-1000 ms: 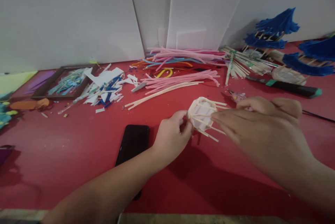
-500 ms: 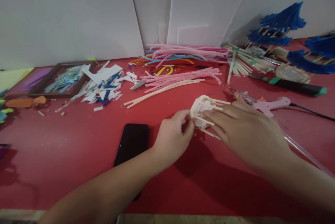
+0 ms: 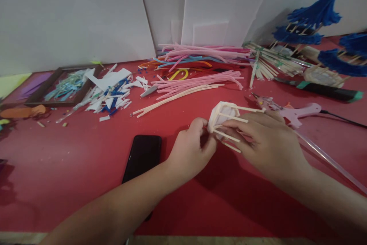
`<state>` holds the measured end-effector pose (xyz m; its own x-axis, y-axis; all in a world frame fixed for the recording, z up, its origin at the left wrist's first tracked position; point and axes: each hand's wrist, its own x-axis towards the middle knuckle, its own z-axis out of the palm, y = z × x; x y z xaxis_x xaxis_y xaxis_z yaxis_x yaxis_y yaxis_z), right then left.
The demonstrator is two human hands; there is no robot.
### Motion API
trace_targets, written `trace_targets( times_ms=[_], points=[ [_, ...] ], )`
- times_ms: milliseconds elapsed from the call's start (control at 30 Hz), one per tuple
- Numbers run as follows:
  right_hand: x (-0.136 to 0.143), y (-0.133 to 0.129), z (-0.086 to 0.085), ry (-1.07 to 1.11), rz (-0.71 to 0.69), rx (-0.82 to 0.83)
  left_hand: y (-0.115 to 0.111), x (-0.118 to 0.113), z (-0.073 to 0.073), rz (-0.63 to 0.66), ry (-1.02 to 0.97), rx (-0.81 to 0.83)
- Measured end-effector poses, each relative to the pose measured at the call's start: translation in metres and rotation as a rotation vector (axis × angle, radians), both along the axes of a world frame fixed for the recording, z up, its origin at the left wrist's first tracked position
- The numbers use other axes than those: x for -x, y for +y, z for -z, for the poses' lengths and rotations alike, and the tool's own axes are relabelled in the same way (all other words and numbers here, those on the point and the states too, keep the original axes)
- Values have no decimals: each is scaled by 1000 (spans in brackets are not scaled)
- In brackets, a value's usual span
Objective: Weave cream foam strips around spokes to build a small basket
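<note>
From back here I see lots of bare red table (image 3: 65, 184) left of the phone (image 3: 143, 157), so a hand could slide there easily. The phone is in the way, with my left arm (image 3: 123, 199) across it. There is room between my arms, too. Past my left hand (image 3: 195, 143), a bare bit runs up to the pale strips (image 3: 177, 101). Behind those, pink strips (image 3: 197, 81) block me, then tall white boards (image 3: 218, 0). My right hand (image 3: 266, 141) has a tight spot: sticks poke at it from the small stick frame (image 3: 222, 113), the pink tool (image 3: 304, 113) sits just beyond, and a clear rod (image 3: 329, 161) lies near.
</note>
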<state>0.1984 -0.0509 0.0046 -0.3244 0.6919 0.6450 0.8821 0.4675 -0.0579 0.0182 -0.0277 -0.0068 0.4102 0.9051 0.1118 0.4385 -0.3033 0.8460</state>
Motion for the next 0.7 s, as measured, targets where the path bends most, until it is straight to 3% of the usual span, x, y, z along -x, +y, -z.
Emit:
trace_targets(
  times_ms=[433,700],
  points=[
    [-7,-4,-3,20,53,-24,-2,1,-1,117,-4,-101],
    [-14,-1,-8,-24,-38,-18,-3,-1,-3,111,-2,-8]
  ],
)
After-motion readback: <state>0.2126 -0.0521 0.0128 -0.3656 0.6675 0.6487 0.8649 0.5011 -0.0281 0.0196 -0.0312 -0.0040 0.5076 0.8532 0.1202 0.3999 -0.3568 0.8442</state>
